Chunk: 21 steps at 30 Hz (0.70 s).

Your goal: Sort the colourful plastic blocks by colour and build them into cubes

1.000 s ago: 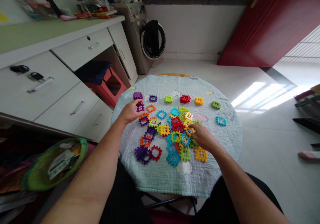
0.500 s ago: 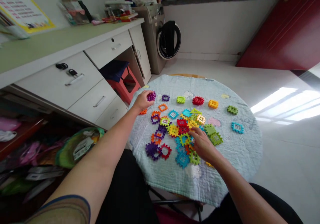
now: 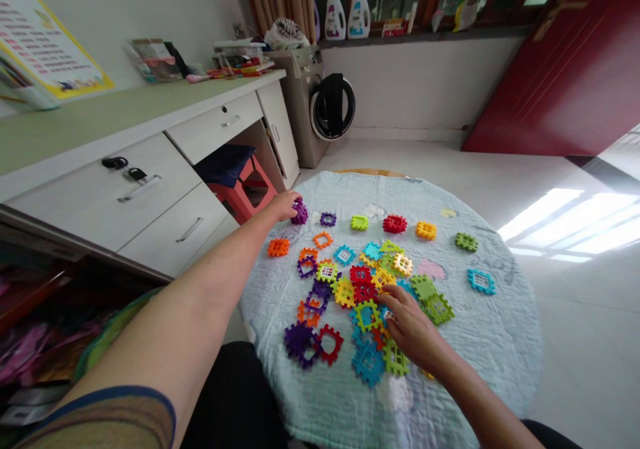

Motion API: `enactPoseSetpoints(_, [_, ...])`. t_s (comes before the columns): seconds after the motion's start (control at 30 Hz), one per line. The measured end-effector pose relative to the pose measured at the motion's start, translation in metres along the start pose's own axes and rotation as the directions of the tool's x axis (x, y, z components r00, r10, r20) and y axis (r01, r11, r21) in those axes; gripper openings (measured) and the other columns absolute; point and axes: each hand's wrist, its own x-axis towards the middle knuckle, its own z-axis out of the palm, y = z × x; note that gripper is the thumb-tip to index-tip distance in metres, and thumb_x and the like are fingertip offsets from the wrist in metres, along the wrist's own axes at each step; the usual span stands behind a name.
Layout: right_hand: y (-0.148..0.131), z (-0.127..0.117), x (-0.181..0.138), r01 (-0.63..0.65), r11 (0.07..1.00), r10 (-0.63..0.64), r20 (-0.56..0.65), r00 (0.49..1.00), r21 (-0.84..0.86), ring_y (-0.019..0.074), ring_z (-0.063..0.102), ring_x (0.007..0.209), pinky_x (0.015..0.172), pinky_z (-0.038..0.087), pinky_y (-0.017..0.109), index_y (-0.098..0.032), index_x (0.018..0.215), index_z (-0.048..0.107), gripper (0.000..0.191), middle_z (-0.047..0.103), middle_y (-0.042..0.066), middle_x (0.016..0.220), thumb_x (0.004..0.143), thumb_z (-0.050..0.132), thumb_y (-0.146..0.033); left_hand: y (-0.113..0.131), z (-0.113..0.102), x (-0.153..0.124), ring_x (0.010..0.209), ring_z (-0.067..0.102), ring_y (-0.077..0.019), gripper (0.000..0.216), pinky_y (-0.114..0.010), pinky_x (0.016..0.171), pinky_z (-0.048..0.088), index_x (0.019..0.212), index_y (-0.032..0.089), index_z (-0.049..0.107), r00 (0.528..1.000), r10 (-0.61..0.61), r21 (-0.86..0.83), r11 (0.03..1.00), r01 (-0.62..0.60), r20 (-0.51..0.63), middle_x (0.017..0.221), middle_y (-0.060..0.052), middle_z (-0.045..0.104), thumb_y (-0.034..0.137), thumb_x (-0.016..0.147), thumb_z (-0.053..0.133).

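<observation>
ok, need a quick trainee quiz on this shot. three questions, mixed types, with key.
1. Which hand is at the purple pieces?
2. True or false: the washer door stands open.
3. Along the far row, which colour lies between the dark purple frame and the red pieces? A) blue B) lime green C) orange

Key: 1. the left hand; 2. true; 3. B

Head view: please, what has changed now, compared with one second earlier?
The left hand has moved the purple square plastic window piece forward to the purple plastic stack, still touching it. The right hand remains at the mixed-colour plastic pile. The red plastic stack stayed in place.
</observation>
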Motion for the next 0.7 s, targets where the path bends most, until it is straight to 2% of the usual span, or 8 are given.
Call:
enactPoseSetpoints(0.13, [-0.002, -0.004, 0.0, -0.009, 1.0, 0.008, 0.022, 1.0, 0.01, 0.0229, 0.046, 0.122, 0.105, 0.038, 0.04, -0.018, 0.115, 0.058, 0.044, 0.047, 0.012, 0.131, 0.076, 0.044, -0.005, 0.005, 0.005, 0.005, 0.1, 0.059, -0.0226, 0.051, -0.028, 0.089, 0.046, 0.107, 0.015, 0.063, 0.996, 0.023, 0.004, 1.0, -0.024, 0.092, 0.109, -0.008, 0.062, 0.015, 0.056, 0.057])
enactPoseSetpoints(0.23, [-0.004, -0.007, 0.001, -0.014, 1.0, 0.013, 0.031, 0.999, 0.018, 0.0224, 0.046, 0.122, 0.106, 0.037, 0.04, -0.018, 0.115, 0.058, 0.044, 0.048, 0.012, 0.131, 0.076, 0.044, -0.005, 0.007, 0.008, 0.004, 0.104, 0.058, -0.0235, 0.057, -0.028, 0.093, 0.044, 0.114, 0.013, 0.06, 0.991, 0.028, 0.008, 1.0, -0.029, 0.131, 0.113, -0.01, 0.061, 0.016, 0.057, 0.057])
enactPoseSetpoints(0.33, [-0.005, -0.01, 0.0, -0.002, 0.999, 0.001, 0.013, 1.0, 0.033, 0.0216, 0.047, 0.121, 0.106, 0.037, 0.039, -0.018, 0.115, 0.058, 0.044, 0.05, 0.011, 0.129, 0.076, 0.045, -0.005, 0.009, 0.008, 0.001, 0.115, 0.053, -0.0241, 0.067, -0.028, 0.1, 0.04, 0.126, 0.01, 0.051, 0.992, 0.025, 0.014, 1.0, -0.027, 0.125, 0.125, -0.013, 0.055, 0.018, 0.059, 0.058])
enactPoseSetpoints(0.47, [-0.002, -0.015, 0.001, -0.023, 0.999, 0.023, -0.016, 1.0, 0.029, 0.0212, 0.049, 0.117, 0.103, 0.039, 0.038, -0.017, 0.113, 0.059, 0.041, 0.053, 0.011, 0.126, 0.077, 0.044, -0.005, 0.021, -0.004, -0.008, 0.127, 0.044, -0.0271, 0.075, -0.032, 0.108, 0.033, 0.13, 0.008, 0.046, 0.995, 0.069, 0.035, 0.997, -0.072, 0.075, 0.135, -0.016, 0.047, 0.024, 0.06, 0.064])
enactPoseSetpoints(0.53, [0.0, -0.017, 0.002, -0.037, 0.999, 0.037, -0.029, 0.999, 0.009, 0.0206, 0.051, 0.114, 0.101, 0.039, 0.037, -0.016, 0.111, 0.06, 0.04, 0.056, 0.011, 0.123, 0.077, 0.043, -0.003, 0.039, -0.011, -0.02, 0.129, 0.04, -0.0287, 0.075, -0.037, 0.11, 0.03, 0.13, 0.011, 0.045, 0.993, 0.114, 0.033, 0.993, -0.115, 0.033, 0.136, -0.014, 0.045, 0.029, 0.061, 0.066])
enactPoseSetpoints(0.6, [0.002, -0.019, 0.003, -0.046, 0.999, 0.045, -0.028, 0.999, -0.015, 0.0204, 0.052, 0.111, 0.1, 0.039, 0.035, -0.015, 0.109, 0.061, 0.04, 0.057, 0.01, 0.12, 0.077, 0.042, -0.002, 0.066, -0.014, -0.038, 0.128, 0.042, -0.0281, 0.069, -0.039, 0.11, 0.029, 0.13, 0.011, 0.045, 0.981, 0.193, -0.007, 0.981, -0.193, -0.005, 0.135, -0.015, 0.046, 0.032, 0.066, 0.065])
enactPoseSetpoints(0.63, [0.003, -0.019, 0.003, -0.048, 0.998, 0.048, -0.021, 0.999, -0.027, 0.0204, 0.052, 0.11, 0.099, 0.039, 0.034, -0.015, 0.109, 0.061, 0.04, 0.058, 0.01, 0.119, 0.076, 0.043, -0.002, 0.083, -0.013, -0.048, 0.126, 0.044, -0.0259, 0.062, -0.037, 0.109, 0.031, 0.129, 0.012, 0.046, 0.968, 0.249, -0.047, 0.967, -0.249, -0.003, 0.134, -0.014, 0.048, 0.03, 0.071, 0.061])
enactPoseSetpoints(0.7, [0.003, -0.019, 0.004, -0.056, 0.997, 0.056, 0.004, 0.998, -0.047, 0.0202, 0.052, 0.107, 0.096, 0.04, 0.033, -0.016, 0.108, 0.062, 0.039, 0.059, 0.01, 0.114, 0.076, 0.044, -0.002, 0.119, -0.004, -0.072, 0.118, 0.051, -0.0216, 0.046, -0.034, 0.105, 0.036, 0.123, 0.015, 0.052, 0.92, 0.382, -0.155, 0.917, -0.367, 0.083, 0.126, -0.011, 0.056, 0.025, 0.078, 0.054])
